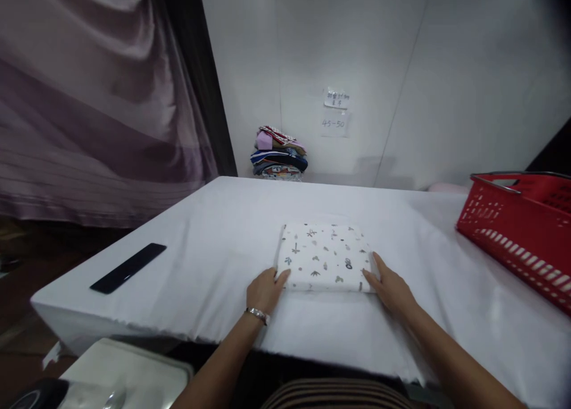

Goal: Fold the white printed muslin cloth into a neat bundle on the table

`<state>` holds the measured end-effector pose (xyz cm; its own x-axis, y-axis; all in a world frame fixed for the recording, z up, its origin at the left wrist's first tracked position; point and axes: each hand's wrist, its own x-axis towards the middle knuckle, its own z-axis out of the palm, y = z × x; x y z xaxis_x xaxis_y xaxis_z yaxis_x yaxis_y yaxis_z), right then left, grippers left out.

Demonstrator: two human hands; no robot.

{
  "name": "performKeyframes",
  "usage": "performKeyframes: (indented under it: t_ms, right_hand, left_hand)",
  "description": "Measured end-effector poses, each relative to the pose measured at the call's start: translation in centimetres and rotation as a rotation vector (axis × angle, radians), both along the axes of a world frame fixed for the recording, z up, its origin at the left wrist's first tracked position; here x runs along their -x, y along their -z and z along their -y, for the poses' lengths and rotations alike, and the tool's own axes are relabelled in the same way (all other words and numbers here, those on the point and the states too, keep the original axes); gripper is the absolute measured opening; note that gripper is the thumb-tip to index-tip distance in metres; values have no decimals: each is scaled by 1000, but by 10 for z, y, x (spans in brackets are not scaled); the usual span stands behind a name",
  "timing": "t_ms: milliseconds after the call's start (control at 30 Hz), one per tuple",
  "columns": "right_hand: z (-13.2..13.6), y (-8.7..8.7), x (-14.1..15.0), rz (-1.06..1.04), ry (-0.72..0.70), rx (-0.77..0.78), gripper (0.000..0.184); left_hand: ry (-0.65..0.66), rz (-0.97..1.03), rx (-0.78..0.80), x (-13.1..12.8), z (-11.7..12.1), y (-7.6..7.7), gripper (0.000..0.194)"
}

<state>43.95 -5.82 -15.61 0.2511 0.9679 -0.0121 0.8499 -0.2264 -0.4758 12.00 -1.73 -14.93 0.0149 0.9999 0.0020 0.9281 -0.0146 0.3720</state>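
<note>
A folded white cloth (325, 254) with small leaf and bug prints lies flat on the white-covered table, forming a neat rectangle. My left hand (266, 289), with a bracelet on the wrist, grips its near left corner, thumb on top. At the near right corner my right hand (392, 287) holds the other side, thumb over the upper face. The fingers beneath or behind the cloth's edges are partly hidden.
A flat dark rectangular thing (129, 269) lies at the table's left. On the right stands a red plastic basket (517, 233). Folded fabrics (280, 156) are stacked beyond the far edge. Paper labels (335, 123) hang on the wall; a purplish curtain (98, 112) hangs left.
</note>
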Motion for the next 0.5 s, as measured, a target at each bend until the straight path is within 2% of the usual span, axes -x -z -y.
performKeyframes:
  t_ms: [133,233,333,500]
  right_hand:
    - [-1,-5,-4,-45,19,55,75]
    - [-9,-10,-6,-44,35,30,76]
    - [-25,-12,-7,-13,48,-10,74]
    - [-59,-11,-17,-34,80,-37,63]
  left_hand:
    - [9,81,56,5,-4,-6,47]
    - [-26,120,52,2,-10,-9,52]
    - [-43,72,32,-4,-14,-9,50]
    - [1,13,66,-7,-18,-10,48]
